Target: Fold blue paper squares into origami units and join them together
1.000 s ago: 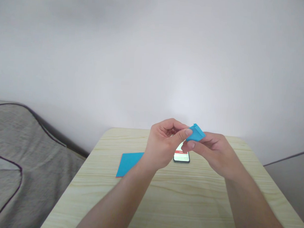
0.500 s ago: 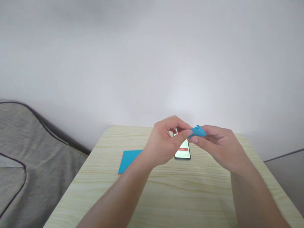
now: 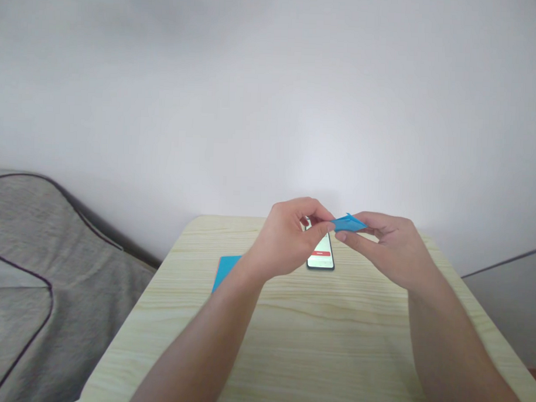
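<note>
A small piece of folded blue paper (image 3: 350, 222) is held up between both hands above the far part of the table. My left hand (image 3: 291, 237) pinches its left end between thumb and fingers. My right hand (image 3: 389, 243) grips the right side, thumb beneath and fingers behind. A little pointed tip sticks up from the paper's top edge. Behind and below the hands lies a phone (image 3: 321, 262) with a lit screen and a red bar, its upper part covered by my left hand. Flat blue paper (image 3: 224, 270) rests near my left forearm, which hides part of it.
The light wood-grain table (image 3: 324, 344) backs onto a plain white wall (image 3: 271, 107). To the left is a grey fabric-covered piece of furniture (image 3: 84, 288) with dark piping, close to the table's edge.
Both hands still hold the folded paper, which has tilted slightly and shows more of its right point. The whole view has shifted a little, and my left forearm covers more of the flat paper.
</note>
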`<state>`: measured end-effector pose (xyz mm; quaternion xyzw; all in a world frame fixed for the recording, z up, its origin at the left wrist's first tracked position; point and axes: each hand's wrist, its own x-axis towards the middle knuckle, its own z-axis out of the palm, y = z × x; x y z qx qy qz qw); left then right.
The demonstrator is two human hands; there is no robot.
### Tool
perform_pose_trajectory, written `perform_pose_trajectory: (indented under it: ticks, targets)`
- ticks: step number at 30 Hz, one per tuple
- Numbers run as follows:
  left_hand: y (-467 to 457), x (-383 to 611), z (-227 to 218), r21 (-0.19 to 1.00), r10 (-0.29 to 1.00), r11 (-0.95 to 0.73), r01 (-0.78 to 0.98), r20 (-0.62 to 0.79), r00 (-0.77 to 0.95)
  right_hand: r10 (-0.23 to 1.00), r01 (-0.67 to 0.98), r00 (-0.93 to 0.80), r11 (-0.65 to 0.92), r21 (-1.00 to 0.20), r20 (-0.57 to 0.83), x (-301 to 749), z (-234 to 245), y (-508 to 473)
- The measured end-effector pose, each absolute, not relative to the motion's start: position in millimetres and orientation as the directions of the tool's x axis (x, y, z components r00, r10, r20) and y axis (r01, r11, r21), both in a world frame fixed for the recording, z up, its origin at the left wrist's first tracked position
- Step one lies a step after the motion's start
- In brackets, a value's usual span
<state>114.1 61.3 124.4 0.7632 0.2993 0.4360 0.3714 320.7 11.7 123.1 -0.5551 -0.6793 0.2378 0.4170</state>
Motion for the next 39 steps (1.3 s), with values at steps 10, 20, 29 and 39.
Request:
perform_pose_trajectory:
  ticks: [10,20,29,39]
  targets:
    - [38,126,118,0.88,0.783,-0.462,0.11,0.346,0.517,0.94,0.558,-0.032,0.298,-0.774,0.339,329,100,-20]
    - [-7,116,31,0.626,0.686,-0.727,0.281,0.644,0.34,0.826,0.529,-0.076,0.508,-0.68,0.558,327,35,-57]
    - [-37,92,-20,0.582,0.734,-0.651,0.487,0.32,0.599,0.789,0.696,-0.408,0.595,-0.402,0.46,329,-28,-85]
    - [-36,85,-25,0.587,0.723,-0.637,0.499,0.231,0.651,0.857,0.681,-0.349,0.51,-0.526,0.379,328,-34,-91]
